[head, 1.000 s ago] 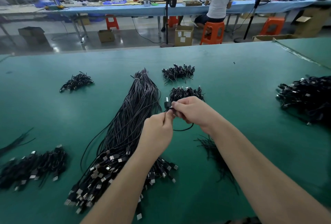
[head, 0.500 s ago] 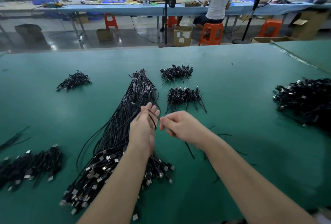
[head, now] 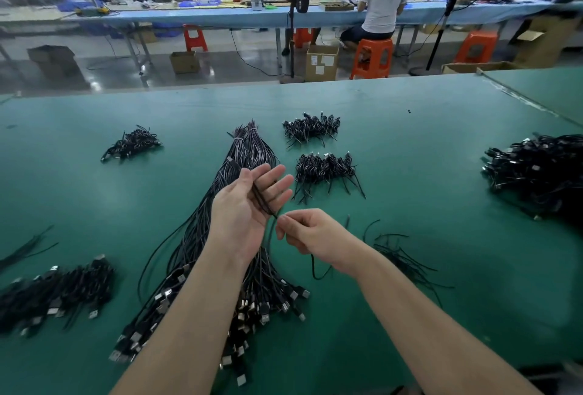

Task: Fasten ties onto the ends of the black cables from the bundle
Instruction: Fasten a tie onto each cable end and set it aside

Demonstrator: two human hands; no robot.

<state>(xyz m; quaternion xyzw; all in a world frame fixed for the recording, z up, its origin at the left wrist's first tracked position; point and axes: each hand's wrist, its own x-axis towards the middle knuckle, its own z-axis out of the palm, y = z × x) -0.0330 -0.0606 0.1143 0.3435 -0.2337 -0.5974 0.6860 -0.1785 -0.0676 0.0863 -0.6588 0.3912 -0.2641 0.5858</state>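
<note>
Cable point(head: 261, 197), thin and black, runs across the palm of the left hand point(head: 249, 205), whose fingers are spread loose. Right hand point(head: 310, 232) pinches its lower end above the bundle point(head: 202, 237) on the green worktop point(head: 410, 173).

Head camera looks forward and down, close over the green table point(head: 410, 148).

Cable bundle point(head: 202, 237) under both hands.
</note>
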